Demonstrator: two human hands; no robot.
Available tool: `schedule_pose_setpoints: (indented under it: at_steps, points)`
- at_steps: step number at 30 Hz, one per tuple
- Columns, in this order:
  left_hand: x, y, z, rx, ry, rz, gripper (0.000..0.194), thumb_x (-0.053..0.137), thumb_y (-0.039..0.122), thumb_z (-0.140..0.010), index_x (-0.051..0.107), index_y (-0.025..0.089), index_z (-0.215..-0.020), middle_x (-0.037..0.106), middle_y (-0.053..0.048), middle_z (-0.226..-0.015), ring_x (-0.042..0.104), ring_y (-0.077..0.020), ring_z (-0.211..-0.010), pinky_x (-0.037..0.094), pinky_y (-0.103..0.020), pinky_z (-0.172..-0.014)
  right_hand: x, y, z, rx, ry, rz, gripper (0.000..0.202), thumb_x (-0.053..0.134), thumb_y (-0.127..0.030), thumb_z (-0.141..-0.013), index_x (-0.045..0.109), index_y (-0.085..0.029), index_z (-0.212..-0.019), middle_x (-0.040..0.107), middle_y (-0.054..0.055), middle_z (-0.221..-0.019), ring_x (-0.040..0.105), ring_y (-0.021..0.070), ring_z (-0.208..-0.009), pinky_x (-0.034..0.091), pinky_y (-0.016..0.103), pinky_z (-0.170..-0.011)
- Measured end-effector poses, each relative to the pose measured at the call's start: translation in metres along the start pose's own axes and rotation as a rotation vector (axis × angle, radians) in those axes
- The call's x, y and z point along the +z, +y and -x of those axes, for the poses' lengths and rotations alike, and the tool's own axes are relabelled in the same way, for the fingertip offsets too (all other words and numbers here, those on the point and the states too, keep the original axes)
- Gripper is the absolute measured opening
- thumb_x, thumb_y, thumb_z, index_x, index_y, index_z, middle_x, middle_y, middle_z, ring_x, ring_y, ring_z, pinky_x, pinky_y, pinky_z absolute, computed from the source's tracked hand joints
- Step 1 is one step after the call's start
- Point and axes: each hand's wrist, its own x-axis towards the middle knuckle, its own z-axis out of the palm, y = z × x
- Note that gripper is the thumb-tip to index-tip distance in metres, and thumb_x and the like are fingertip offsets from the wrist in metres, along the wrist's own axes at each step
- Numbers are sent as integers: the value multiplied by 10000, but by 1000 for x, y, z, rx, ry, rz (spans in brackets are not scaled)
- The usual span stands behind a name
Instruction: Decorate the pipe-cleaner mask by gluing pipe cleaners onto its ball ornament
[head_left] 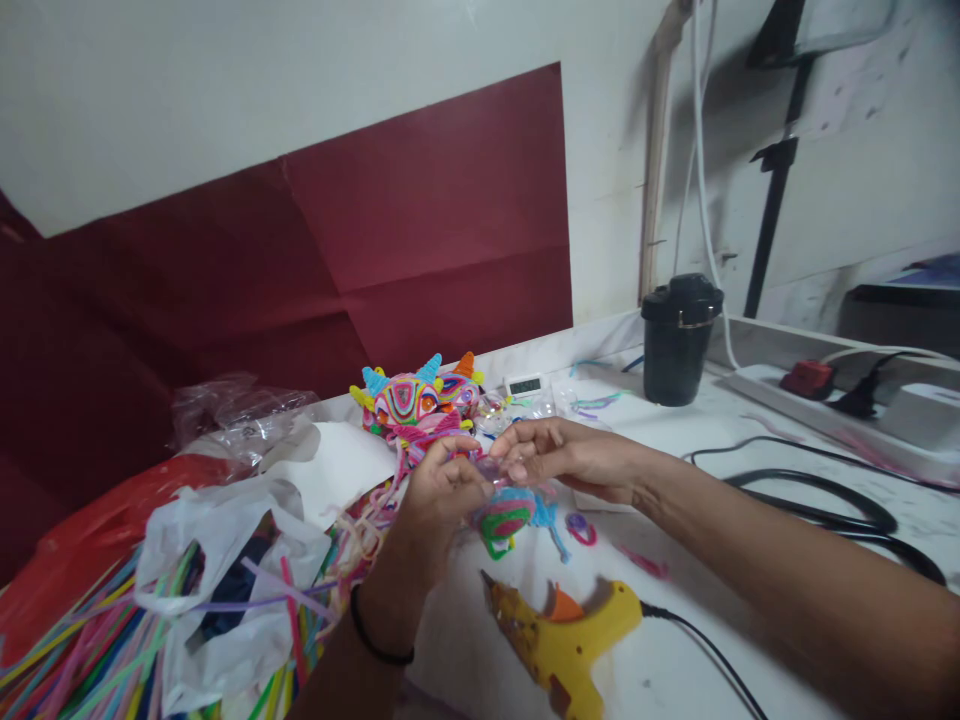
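Observation:
My left hand (448,488) and my right hand (559,455) meet above the table, fingers curled and fingertips close together. Between them is something small, clear and purplish, too blurred to name. Just below my fingers lies a round coiled piece (508,520) in green, pink and blue. Beside it are a light blue piece (549,518) and a small purple and pink loop (580,528). A yellow glue gun (574,640) rests nearer to me, its nozzle toward my left hand. Colourful horned figures (409,400) stand behind my hands.
Many coloured pipe cleaners (97,640) and a white plastic bag (247,590) fill the left side. At the right are a black cup (681,340), a power strip (847,425) and coiled black cable (825,505). A small digital display (523,386) stands at the back.

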Motion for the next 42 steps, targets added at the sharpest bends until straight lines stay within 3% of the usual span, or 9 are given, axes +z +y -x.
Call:
schedule_pose_setpoints:
  at_steps: [3,7,12,16,21,27,37,42]
  points:
    - [0,1,-1,16,26,23,396,715,104,-635,527,175,-976,527,86,-563,432,-56,-475,325,-183,-480,4,-3,3,-87,63,97,369,837,-230,-598,629,-164,-895,653,-6,-779,586,118,-674,428,236,-593]
    - [-2,2,-2,41,56,48,409,721,117,-634,509,187,-976,545,82,-568,466,-70,-494,356,-194,-510,8,-11,9,-354,161,526,228,784,-263,-680,632,-178,-827,616,18,-851,570,179,-836,431,339,-795]
    - [-1,3,-1,61,74,58,405,716,105,-618,509,182,-958,553,83,-567,466,-65,-502,364,-189,-522,10,-11,13,-667,206,992,38,706,-196,-788,676,-181,-805,605,48,-888,563,209,-887,411,368,-811]
    - [1,5,-1,46,92,45,417,717,107,-605,506,183,-958,540,87,-554,462,-69,-500,363,-195,-527,10,-8,13,-816,233,1224,18,686,-172,-823,681,-183,-835,651,56,-892,568,230,-923,363,394,-829]
    - [-1,4,-1,29,72,34,428,724,119,-615,509,191,-978,546,81,-567,460,-73,-493,338,-201,-513,11,-11,15,-878,144,1325,43,619,-173,-883,656,-175,-860,676,27,-787,576,188,-804,314,389,-840]
    - [-1,2,-1,15,66,41,428,739,134,-610,516,186,-972,543,80,-558,457,-68,-490,341,-197,-523,13,-13,17,-911,100,1396,172,489,-152,-936,647,-168,-871,639,42,-784,547,196,-809,298,403,-851]
    - [2,3,-2,-15,72,78,492,768,132,-575,499,184,-984,546,84,-544,484,-72,-491,365,-195,-527,8,-10,13,-1096,71,1481,193,433,-101,-919,610,-175,-890,623,31,-760,512,195,-827,278,438,-924]
    - [2,3,-1,-23,69,75,478,753,126,-590,500,183,-992,539,88,-533,466,-64,-471,358,-184,-503,10,-12,14,-1117,64,1534,230,418,-54,-900,609,-183,-908,617,27,-778,514,190,-855,271,442,-959]
